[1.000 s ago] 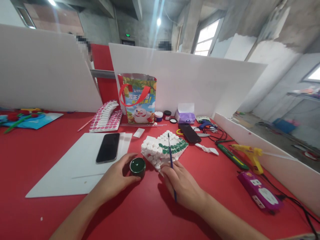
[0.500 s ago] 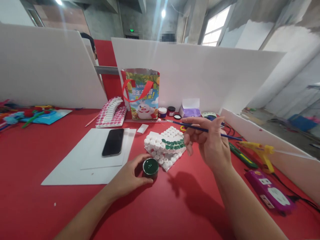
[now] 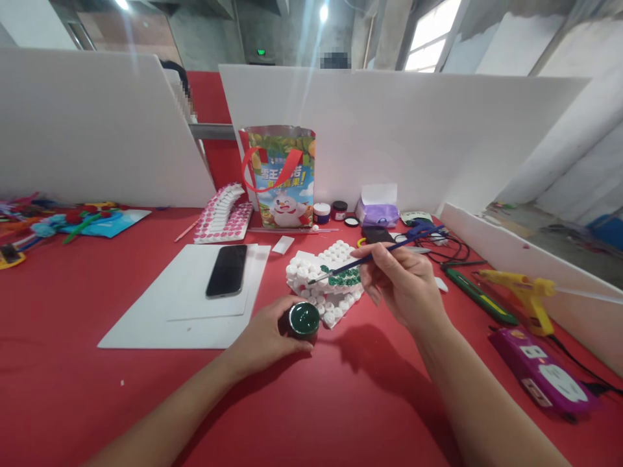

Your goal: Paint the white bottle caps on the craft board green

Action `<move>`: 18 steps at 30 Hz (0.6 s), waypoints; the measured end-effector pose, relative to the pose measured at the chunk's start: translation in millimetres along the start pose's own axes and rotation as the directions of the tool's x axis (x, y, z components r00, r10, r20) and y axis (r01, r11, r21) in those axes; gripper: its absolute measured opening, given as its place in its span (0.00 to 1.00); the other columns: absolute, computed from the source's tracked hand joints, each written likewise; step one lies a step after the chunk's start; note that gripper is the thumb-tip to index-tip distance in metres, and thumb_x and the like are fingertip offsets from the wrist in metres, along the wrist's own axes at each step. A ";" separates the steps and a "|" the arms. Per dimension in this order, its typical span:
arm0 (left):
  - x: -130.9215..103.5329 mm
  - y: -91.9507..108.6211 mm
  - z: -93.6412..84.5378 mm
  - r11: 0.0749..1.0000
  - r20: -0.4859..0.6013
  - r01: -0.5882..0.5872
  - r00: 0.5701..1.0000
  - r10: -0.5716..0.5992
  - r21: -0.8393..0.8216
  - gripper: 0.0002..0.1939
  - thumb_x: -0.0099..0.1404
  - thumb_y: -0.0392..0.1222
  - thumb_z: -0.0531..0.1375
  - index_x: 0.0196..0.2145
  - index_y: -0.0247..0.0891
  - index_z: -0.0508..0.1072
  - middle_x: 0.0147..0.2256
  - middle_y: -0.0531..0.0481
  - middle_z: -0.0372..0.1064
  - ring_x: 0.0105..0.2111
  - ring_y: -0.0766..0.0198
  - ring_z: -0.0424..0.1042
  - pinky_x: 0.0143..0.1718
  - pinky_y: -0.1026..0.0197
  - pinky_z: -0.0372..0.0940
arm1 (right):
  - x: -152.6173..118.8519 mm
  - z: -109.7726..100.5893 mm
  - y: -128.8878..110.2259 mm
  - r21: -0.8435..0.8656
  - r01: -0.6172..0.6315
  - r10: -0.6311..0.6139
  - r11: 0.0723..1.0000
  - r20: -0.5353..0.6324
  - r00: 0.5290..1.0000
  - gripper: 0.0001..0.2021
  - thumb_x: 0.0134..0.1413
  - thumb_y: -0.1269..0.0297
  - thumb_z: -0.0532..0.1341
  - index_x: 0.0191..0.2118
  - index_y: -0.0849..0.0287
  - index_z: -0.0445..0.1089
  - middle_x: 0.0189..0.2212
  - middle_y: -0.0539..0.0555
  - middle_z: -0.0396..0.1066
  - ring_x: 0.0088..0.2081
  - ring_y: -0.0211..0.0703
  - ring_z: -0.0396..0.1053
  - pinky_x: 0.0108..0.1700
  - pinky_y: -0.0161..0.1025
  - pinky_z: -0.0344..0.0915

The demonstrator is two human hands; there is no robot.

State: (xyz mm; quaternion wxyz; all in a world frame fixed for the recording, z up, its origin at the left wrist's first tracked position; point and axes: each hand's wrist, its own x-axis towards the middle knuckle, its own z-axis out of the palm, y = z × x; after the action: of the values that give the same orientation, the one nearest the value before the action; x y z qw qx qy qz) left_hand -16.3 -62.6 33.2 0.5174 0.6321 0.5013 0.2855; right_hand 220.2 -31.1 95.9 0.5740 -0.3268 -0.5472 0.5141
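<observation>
My left hand (image 3: 269, 334) is closed around a small jar of dark green paint (image 3: 304, 319), tilted a little on the red table. Between the fingers of my right hand (image 3: 406, 279) is a thin paintbrush (image 3: 357, 262) with a blue handle. Its tip points down and left, over the white craft piece (image 3: 335, 314) and just above the paint jar. That piece is covered with small white rolled knobs, and some rows on it are painted green. My right hand hides part of its right side.
A phone (image 3: 227, 271) lies on white boards (image 3: 146, 318) at left. Behind stand a printed bag (image 3: 287, 178), small paint jars (image 3: 339, 211) and a purple tissue pack (image 3: 378, 213). A green cutter (image 3: 479, 296), yellow glue gun (image 3: 528, 292) and purple power strip (image 3: 545, 376) lie at right.
My right hand has swung the brush from a nearly level pose to tip-down, bringing its tip lower and left toward the jar. The jar in my left hand now leans slightly.
</observation>
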 end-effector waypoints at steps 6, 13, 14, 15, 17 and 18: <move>3.3 -3.0 -0.7 1.000 0.027 -0.011 1.000 0.011 -0.002 0.27 0.47 0.41 0.74 0.46 0.41 0.74 0.46 0.49 0.77 0.48 0.51 0.74 0.51 0.54 0.66 | -6.5 6.8 3.8 -0.155 0.076 -0.080 0.985 -0.016 0.997 0.17 0.61 0.50 0.68 0.32 0.60 0.73 0.19 0.47 0.69 0.16 0.32 0.63 0.19 0.32 0.60; 1.4 -11.4 2.0 0.998 -0.001 -0.055 0.998 0.055 -0.044 0.28 0.50 0.44 0.74 0.48 0.41 0.74 0.48 0.47 0.75 0.50 0.50 0.73 0.54 0.51 0.65 | -17.0 23.6 6.2 -0.410 0.218 -0.177 0.886 0.136 0.975 0.15 0.70 0.56 0.59 0.32 0.57 0.67 0.20 0.45 0.66 0.18 0.31 0.62 0.21 0.32 0.60; 1.3 -11.8 1.9 0.997 -0.008 -0.065 0.998 0.065 -0.043 0.28 0.50 0.44 0.74 0.48 0.41 0.75 0.49 0.46 0.75 0.51 0.49 0.72 0.55 0.50 0.65 | -17.9 24.1 7.0 -0.434 0.236 -0.195 0.869 0.137 0.971 0.14 0.71 0.57 0.58 0.32 0.57 0.67 0.21 0.45 0.65 0.18 0.31 0.62 0.22 0.31 0.60; 1.3 -12.0 1.8 0.997 -0.016 -0.072 0.997 0.072 -0.039 0.28 0.50 0.44 0.74 0.49 0.41 0.75 0.50 0.45 0.75 0.52 0.49 0.72 0.55 0.50 0.64 | -18.6 24.4 7.8 -0.451 0.246 -0.207 0.858 0.134 0.969 0.14 0.71 0.58 0.57 0.33 0.57 0.67 0.21 0.45 0.65 0.18 0.31 0.62 0.22 0.32 0.60; 1.3 -12.5 1.6 0.996 -0.030 -0.084 0.996 0.083 -0.021 0.29 0.49 0.44 0.75 0.49 0.41 0.75 0.51 0.45 0.75 0.53 0.48 0.72 0.56 0.49 0.64 | -19.4 24.6 9.4 -0.476 0.256 -0.220 0.841 0.132 0.967 0.13 0.72 0.58 0.56 0.34 0.57 0.67 0.20 0.44 0.65 0.18 0.32 0.62 0.23 0.32 0.60; 1.3 -12.7 1.6 0.996 -0.033 -0.088 0.996 0.088 -0.017 0.29 0.49 0.45 0.75 0.49 0.41 0.75 0.51 0.44 0.76 0.53 0.47 0.72 0.57 0.49 0.64 | -19.6 24.8 10.1 -0.489 0.265 -0.226 0.831 0.138 0.964 0.13 0.72 0.58 0.56 0.34 0.56 0.66 0.20 0.44 0.65 0.18 0.32 0.62 0.23 0.32 0.60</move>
State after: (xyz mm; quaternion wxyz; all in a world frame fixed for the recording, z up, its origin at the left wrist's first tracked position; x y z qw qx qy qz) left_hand -18.8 -62.5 20.6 0.5019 0.6441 0.4785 0.3228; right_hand 196.5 -51.7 85.3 0.5093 -0.3727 -0.7204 0.2875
